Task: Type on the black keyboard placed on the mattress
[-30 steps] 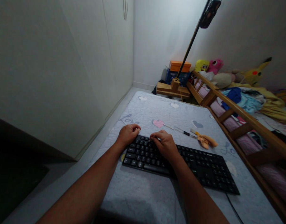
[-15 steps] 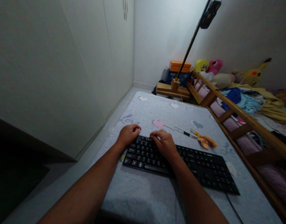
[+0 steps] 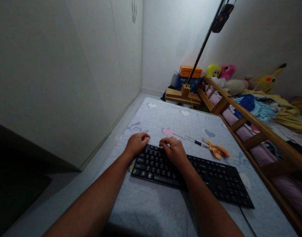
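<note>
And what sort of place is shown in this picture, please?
Most likely a bedroom in a home: a wooden bed rail runs along the right, soft toys and heaped clothes lie behind it, and a tall pale wardrobe stands on the left.

From where I stand, the keyboard (image 3: 215, 179) looks like black plastic, mostly matt, its space bar (image 3: 165, 180) faintly glossy. The bed cover (image 3: 161, 115) is soft, slightly puckered cloth. That slim rod (image 3: 179, 135) seems metal; the bunched orange piece (image 3: 215, 152), fabric. The bed rail (image 3: 249, 114) is smooth wood, the cupboard doors (image 3: 91, 65) flat and matt.
</note>
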Demonstrator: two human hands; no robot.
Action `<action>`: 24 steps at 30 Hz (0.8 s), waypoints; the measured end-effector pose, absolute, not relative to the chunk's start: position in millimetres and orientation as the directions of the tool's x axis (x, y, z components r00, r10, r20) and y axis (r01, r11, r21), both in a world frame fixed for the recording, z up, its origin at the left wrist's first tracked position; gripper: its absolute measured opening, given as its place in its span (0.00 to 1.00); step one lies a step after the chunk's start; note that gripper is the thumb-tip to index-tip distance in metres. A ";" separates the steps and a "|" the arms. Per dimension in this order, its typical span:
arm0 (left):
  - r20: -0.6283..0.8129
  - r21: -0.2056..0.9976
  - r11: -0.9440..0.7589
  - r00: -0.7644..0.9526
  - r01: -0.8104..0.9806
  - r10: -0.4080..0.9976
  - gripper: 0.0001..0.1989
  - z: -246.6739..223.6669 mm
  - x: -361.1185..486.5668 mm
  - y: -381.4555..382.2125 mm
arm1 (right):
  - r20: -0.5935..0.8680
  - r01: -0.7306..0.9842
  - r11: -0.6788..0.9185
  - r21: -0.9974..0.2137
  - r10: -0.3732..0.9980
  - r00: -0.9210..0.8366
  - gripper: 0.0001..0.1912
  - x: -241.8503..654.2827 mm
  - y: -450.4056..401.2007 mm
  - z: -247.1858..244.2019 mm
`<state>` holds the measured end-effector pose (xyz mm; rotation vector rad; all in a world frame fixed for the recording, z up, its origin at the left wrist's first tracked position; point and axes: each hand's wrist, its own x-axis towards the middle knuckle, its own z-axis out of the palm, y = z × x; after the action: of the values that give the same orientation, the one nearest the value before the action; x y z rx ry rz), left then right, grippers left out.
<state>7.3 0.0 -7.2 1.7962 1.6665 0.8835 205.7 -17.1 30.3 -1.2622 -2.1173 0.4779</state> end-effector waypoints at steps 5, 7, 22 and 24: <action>0.120 0.752 -0.111 0.031 0.650 0.992 0.13 -8.3 7.1 0.2 | 0.358 0.661 0.494 -0.565 0.869 -0.342 0.08 205.2 -23.3 28.8; 0.123 0.751 -0.115 0.033 0.650 0.992 0.13 -8.0 7.1 0.1 | 0.367 0.649 0.502 -0.571 0.864 -0.345 0.08 205.3 -25.0 27.2; 0.116 0.764 -0.113 0.037 0.635 0.993 0.13 -8.0 6.8 0.3 | 0.368 0.613 0.528 -0.588 0.849 -0.379 0.08 200.7 -27.9 23.2; 0.115 0.764 -0.113 0.038 0.635 0.993 0.13 -8.0 6.9 0.4 | 0.374 0.604 0.536 -0.590 0.844 -0.383 0.08 198.2 -27.7 22.1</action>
<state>6.9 0.4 -8.0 1.8011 1.6412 0.8948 198.2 -27.7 22.1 -1.1672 -2.1221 0.4747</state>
